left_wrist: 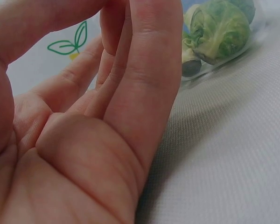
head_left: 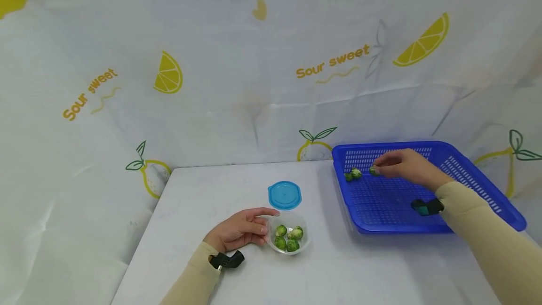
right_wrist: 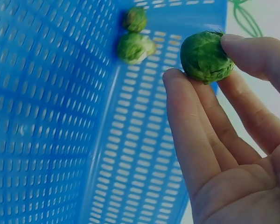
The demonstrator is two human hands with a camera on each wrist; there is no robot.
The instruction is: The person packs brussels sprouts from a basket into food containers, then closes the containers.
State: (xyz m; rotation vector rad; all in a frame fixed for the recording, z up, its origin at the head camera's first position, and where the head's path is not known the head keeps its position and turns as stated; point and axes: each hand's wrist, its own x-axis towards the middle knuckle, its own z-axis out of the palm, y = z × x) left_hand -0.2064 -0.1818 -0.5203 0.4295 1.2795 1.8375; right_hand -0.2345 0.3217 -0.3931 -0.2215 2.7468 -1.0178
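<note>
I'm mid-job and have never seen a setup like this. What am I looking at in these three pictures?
There's no machine here, just a person's bare left hand and right hand. The wide picture is taken from the person's head; the two close ones come from the left and right wrists. On the white table are a blue lid, a clear bowl with four Brussels sprouts, and a blue basket containing two sprouts. The left hand holds the bowl's side; the right pinches another sprout over the basket.

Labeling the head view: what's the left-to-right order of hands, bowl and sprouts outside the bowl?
Left hand → clear bowl → two loose sprouts → held sprout → right hand.
</note>
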